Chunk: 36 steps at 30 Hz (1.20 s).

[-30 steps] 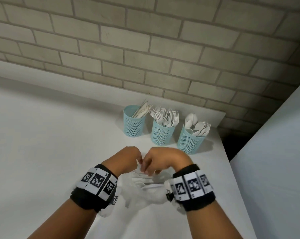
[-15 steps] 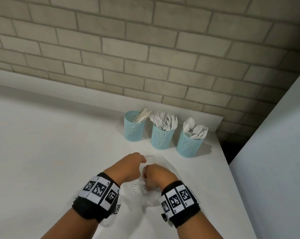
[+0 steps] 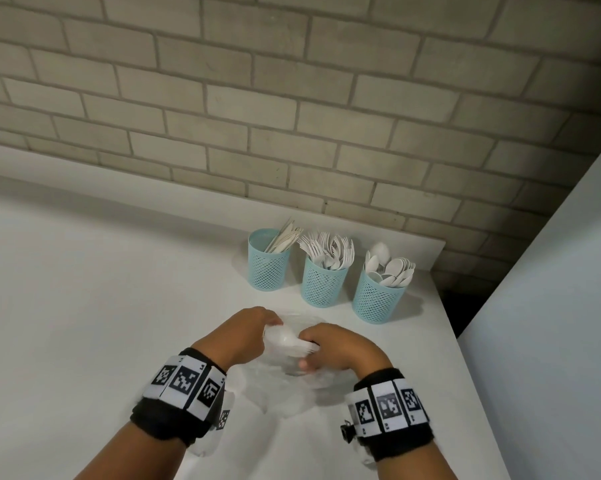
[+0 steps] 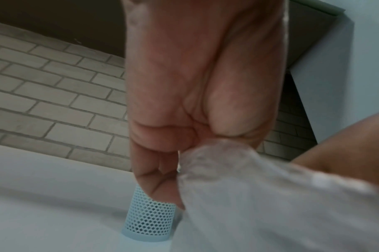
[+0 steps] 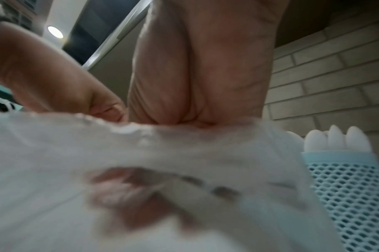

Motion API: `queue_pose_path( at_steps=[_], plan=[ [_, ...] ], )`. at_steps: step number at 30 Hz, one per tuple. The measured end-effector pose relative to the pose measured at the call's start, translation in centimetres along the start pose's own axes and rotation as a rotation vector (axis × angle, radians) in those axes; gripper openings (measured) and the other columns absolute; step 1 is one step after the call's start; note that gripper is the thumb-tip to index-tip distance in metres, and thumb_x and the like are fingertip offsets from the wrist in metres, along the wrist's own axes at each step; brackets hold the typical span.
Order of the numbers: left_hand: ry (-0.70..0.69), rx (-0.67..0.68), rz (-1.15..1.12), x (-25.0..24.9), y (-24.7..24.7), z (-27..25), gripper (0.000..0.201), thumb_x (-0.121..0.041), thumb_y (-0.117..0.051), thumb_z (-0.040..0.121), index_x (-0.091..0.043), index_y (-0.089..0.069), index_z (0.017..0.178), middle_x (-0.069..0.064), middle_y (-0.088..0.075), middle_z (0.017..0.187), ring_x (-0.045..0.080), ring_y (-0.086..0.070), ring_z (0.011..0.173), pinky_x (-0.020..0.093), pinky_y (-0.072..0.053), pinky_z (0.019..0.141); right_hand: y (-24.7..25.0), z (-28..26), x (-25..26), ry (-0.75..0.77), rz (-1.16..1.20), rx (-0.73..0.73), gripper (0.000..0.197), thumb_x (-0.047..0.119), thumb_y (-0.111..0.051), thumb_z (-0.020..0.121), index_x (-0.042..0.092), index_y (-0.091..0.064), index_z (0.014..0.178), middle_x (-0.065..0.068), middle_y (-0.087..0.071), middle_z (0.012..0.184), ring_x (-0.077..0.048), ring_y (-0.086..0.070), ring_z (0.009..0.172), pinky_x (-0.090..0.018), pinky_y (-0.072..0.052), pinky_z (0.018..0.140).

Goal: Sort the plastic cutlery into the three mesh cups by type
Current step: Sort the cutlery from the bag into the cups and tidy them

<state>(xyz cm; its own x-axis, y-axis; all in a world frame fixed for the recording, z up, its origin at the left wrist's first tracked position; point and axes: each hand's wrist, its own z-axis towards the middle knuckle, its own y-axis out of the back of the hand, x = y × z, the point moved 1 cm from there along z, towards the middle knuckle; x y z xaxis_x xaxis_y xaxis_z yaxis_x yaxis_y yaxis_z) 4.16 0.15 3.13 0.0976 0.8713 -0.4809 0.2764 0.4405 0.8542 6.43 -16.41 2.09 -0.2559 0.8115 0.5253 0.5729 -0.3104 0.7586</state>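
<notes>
Three blue mesh cups stand in a row near the wall: knives in the left cup (image 3: pixel 268 268), forks in the middle cup (image 3: pixel 323 285), spoons in the right cup (image 3: pixel 377 303). In front of them a clear plastic bag (image 3: pixel 292 382) with white cutlery lies on the counter. My left hand (image 3: pixel 254 330) pinches the bag's top edge (image 4: pixel 223 168) with curled fingers. My right hand (image 3: pixel 326 351) grips the bag (image 5: pixel 141 150) from the other side. A white spoon (image 3: pixel 287 338) shows between the hands. The rest of the bag's contents are blurred.
The white counter (image 3: pixel 84 306) runs far to the left, and its right edge (image 3: pixel 465 375) lies close to my right wrist. A brick wall (image 3: pixel 292 116) rises behind the cups. A pale panel (image 3: pixel 551 306) stands at the right, with a dark gap beside it.
Both hands have kept hold of the bag and drawn it slightly closer to the cups. A spoon bowl now shows between them where fork tines showed before.
</notes>
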Motion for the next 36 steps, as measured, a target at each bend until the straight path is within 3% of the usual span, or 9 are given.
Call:
queue_pose_path(
  at_steps=[5, 11, 15, 19, 22, 25, 30, 34, 36],
  plan=[
    [0.05, 0.02, 0.034, 0.2, 0.4, 0.5, 0.044, -0.001, -0.045, 0.092, -0.017, -0.049, 0.132, 0.003, -0.052, 0.134, 0.019, -0.05, 0.12, 0.018, -0.035, 0.091, 0.7, -0.3, -0.6, 0.079, 0.366, 0.045, 0.01, 0.016, -0.061, 0.089, 0.024, -0.063, 0.084, 0.009, -0.066, 0.068, -0.014, -0.06, 0.078, -0.036, -0.045, 0.093],
    [0.066, 0.219, 0.078, 0.7, 0.3, 0.6, 0.046, -0.011, -0.055, 0.089, -0.024, -0.049, 0.133, -0.003, -0.041, 0.141, 0.016, -0.044, 0.126, 0.024, -0.039, 0.1, 1.8, -0.7, 0.5, 0.247, 0.974, -0.097, 0.019, 0.013, -0.041, 0.099, 0.01, -0.054, 0.085, 0.0, -0.072, 0.075, -0.023, -0.067, 0.086, -0.026, -0.053, 0.082],
    [-0.054, -0.056, -0.148, -0.7, 0.7, 0.6, 0.034, -0.032, -0.062, 0.087, -0.027, -0.059, 0.12, -0.004, -0.047, 0.128, 0.017, -0.036, 0.127, 0.033, -0.031, 0.107, 2.8, 0.5, 0.9, 0.249, 1.267, -0.218, 0.026, 0.019, -0.036, 0.1, 0.01, -0.056, 0.086, -0.006, -0.073, 0.099, -0.017, -0.067, 0.101, -0.036, -0.048, 0.096],
    [-0.24, -0.211, -0.466, -2.8, 0.5, 0.5, 0.013, -0.027, -0.048, 0.097, -0.027, -0.061, 0.097, -0.011, -0.056, 0.089, 0.001, -0.051, 0.082, 0.022, -0.041, 0.078, 2.9, 1.8, 1.7, 0.218, 1.258, -0.257, 0.035, 0.026, -0.035, 0.101, 0.01, -0.065, 0.09, -0.005, -0.067, 0.114, -0.02, -0.06, 0.109, -0.036, -0.046, 0.098],
    [-0.207, -0.089, -0.721, -2.9, 0.0, 1.0, 0.028, -0.034, -0.036, 0.1, -0.023, -0.058, 0.113, -0.008, -0.063, 0.1, -0.001, -0.058, 0.087, 0.014, -0.046, 0.075, 2.6, 2.1, 2.4, 0.185, 1.213, -0.261, 0.034, 0.03, -0.038, 0.099, 0.016, -0.067, 0.092, 0.003, -0.068, 0.109, -0.013, -0.061, 0.104, -0.037, -0.047, 0.097],
    [-0.145, -0.049, -0.897, -2.4, -0.1, 1.3, 0.03, -0.035, -0.04, 0.099, -0.017, -0.064, 0.103, 0.001, -0.069, 0.097, 0.005, -0.065, 0.083, 0.01, -0.049, 0.064, 2.3, 2.1, 2.7, 0.164, 1.148, -0.255, 0.031, 0.034, -0.039, 0.098, 0.02, -0.066, 0.098, 0.001, -0.07, 0.094, -0.015, -0.066, 0.091, -0.041, -0.051, 0.091],
    [-0.164, -0.001, -1.025, -2.0, -0.2, 1.6, 0.028, -0.028, -0.046, 0.097, -0.014, -0.061, 0.116, 0.004, -0.069, 0.11, 0.014, -0.065, 0.103, 0.025, -0.05, 0.088, 1.9, 2.2, 2.3, 0.135, 1.14, -0.214, 0.03, 0.037, -0.043, 0.096, 0.022, -0.069, 0.1, -0.004, -0.072, 0.096, -0.022, -0.064, 0.1, -0.039, -0.05, 0.094],
    [-0.147, 0.069, -1.201, -1.8, -0.7, 1.9, 0.021, -0.018, -0.043, 0.099, -0.008, -0.058, 0.11, 0.01, -0.063, 0.09, 0.016, -0.064, 0.078, 0.029, -0.054, 0.077, 1.8, 2.2, 2.2, 0.115, 1.184, -0.236, 0.032, 0.033, -0.043, 0.097, 0.015, -0.066, 0.11, -0.003, -0.069, 0.102, -0.011, -0.062, 0.066, -0.022, -0.048, 0.048],
    [-0.096, 0.067, -1.273, -1.6, -0.8, 2.0, 0.017, -0.014, -0.042, 0.099, -0.009, -0.058, 0.102, 0.008, -0.061, 0.08, 0.014, -0.062, 0.067, 0.028, -0.056, 0.068, 1.8, 2.2, 2.0, 0.132, 1.246, -0.245, 0.036, 0.029, -0.041, 0.099, 0.006, -0.061, 0.119, -0.002, -0.07, 0.095, -0.007, -0.056, 0.05, -0.021, -0.044, 0.042]
  ],
)
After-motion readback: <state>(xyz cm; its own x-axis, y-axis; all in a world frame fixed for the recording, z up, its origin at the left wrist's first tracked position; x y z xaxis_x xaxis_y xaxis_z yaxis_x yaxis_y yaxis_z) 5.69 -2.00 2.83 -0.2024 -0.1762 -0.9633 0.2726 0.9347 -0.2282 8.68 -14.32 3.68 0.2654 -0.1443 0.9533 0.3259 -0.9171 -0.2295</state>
